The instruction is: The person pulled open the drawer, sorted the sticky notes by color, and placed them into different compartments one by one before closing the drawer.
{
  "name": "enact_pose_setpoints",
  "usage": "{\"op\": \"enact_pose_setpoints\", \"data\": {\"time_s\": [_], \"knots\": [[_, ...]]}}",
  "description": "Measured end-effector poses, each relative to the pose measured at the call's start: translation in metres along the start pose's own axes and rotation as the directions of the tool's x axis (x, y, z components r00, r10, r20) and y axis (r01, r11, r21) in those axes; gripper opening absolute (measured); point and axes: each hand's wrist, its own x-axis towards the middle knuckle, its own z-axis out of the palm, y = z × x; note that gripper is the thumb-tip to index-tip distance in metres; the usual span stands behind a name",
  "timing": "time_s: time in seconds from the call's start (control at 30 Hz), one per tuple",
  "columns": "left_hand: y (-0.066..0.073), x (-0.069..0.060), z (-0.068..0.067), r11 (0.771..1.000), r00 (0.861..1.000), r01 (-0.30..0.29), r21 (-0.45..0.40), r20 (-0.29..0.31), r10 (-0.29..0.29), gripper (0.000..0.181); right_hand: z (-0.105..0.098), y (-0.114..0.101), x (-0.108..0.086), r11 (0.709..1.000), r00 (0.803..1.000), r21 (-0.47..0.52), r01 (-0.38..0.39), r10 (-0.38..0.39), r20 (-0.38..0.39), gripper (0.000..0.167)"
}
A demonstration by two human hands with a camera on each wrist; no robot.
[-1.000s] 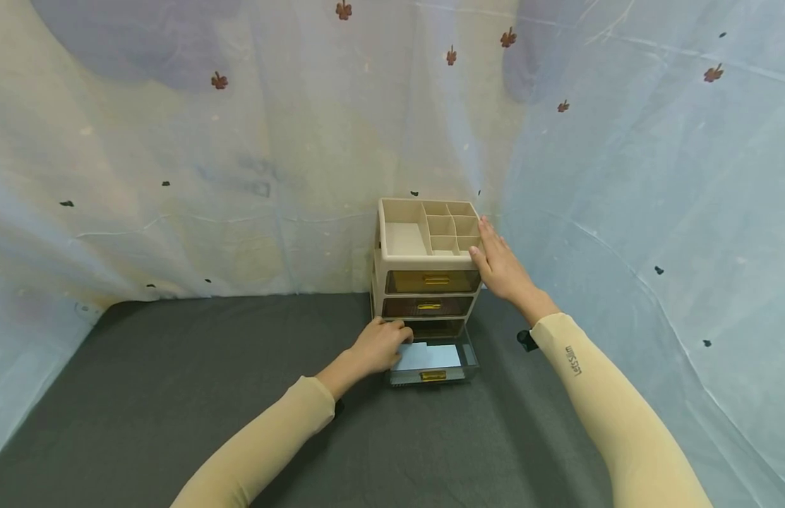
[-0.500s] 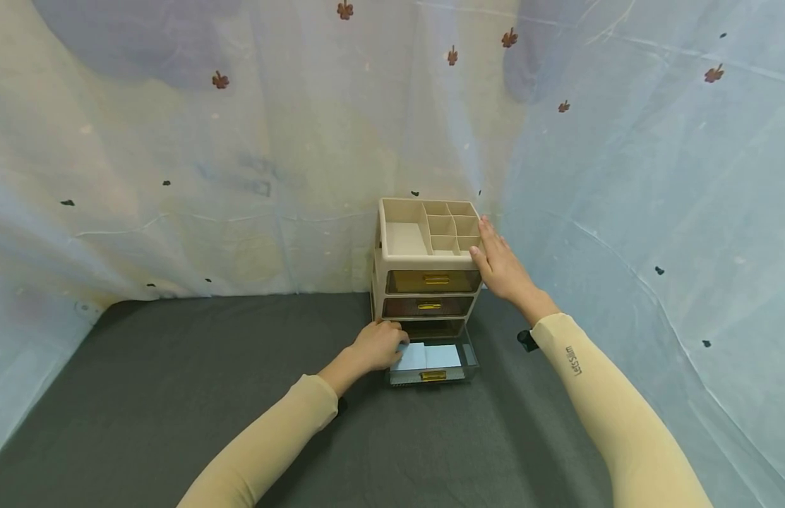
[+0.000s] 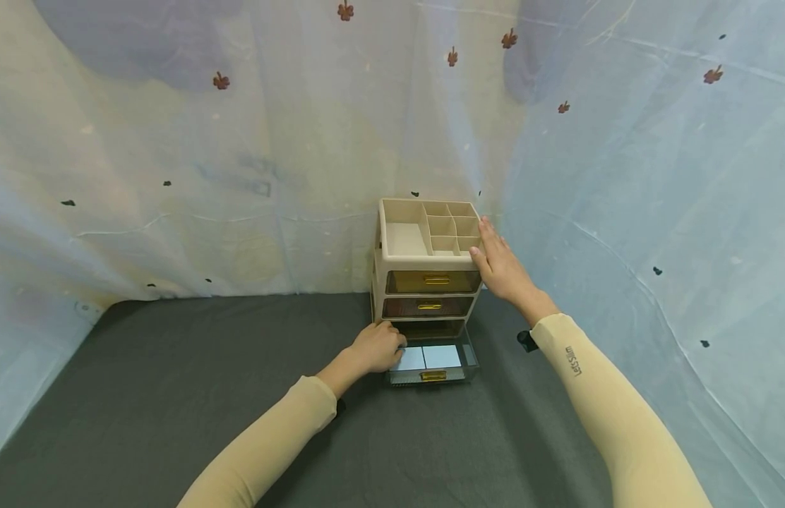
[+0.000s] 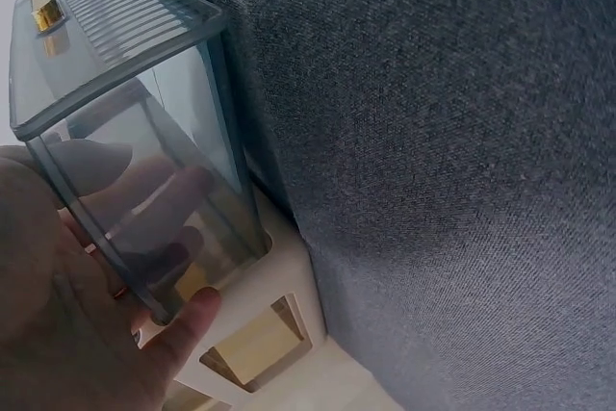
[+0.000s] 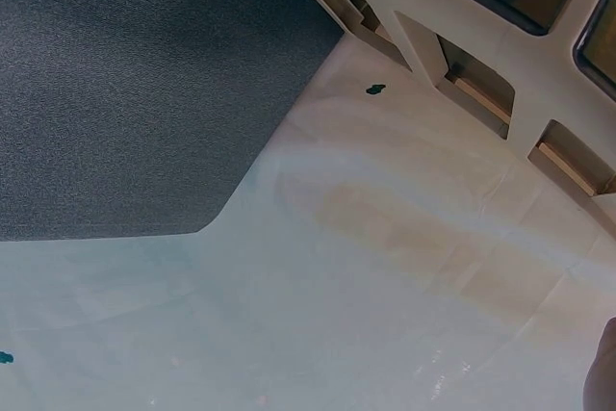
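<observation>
A beige desktop organizer [image 3: 430,262] has its clear lowest drawer [image 3: 471,363] pulled out. In that drawer two pale blue rectangular pieces, paper-like, lie flat side by side; the right one [image 3: 442,356] shows fully, while the left one [image 3: 411,359] is partly behind my left hand [image 3: 376,347]. This hand reaches over the drawer's left wall. Through the clear wall [image 4: 178,166] in the left wrist view, its thumb and several fingers extend inside, and one finger lies outside by the organizer frame. My right hand [image 3: 503,264] rests on the organizer's upper right edge, fingers straight.
Two upper drawers, the top drawer [image 3: 405,281] and the middle drawer [image 3: 395,307], are closed and have gold handles. A divided tray [image 3: 405,240] forms the organizer's top. Dark grey cloth [image 3: 195,381] covers the table; patterned curtains [image 3: 316,155] hang behind and at the right.
The left blue piece has shifted left and down, from overlapping the right one to lying level beside it. My left hand has moved slightly left. The right hand stays put.
</observation>
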Motion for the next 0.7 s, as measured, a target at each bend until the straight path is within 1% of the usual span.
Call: {"op": "enact_pose_setpoints", "data": {"time_s": [0.17,0.33,0.57,0.7], "knots": [[-0.002,0.000,0.003,1.000,1.000,-0.018,-0.020,-0.019,0.017,0.022,0.000,-0.001,0.000,1.000,1.000,0.006,0.001,-0.001,-0.008,0.069],[-0.005,-0.003,0.007,0.999,0.996,-0.045,-0.028,-0.075,0.043,0.022,0.001,0.000,0.000,1.000,1.000,0.007,0.002,-0.002,-0.004,0.069],[-0.005,-0.013,0.011,0.997,0.982,-0.067,-0.028,-0.177,0.061,0.020,0.002,0.000,0.000,1.000,1.000,0.005,-0.001,0.001,0.003,0.070],[-0.002,-0.018,0.012,0.996,0.975,-0.065,-0.062,-0.219,0.050,0.020,0.001,0.000,0.000,1.000,1.000,0.013,-0.011,0.011,0.004,0.070]]}}
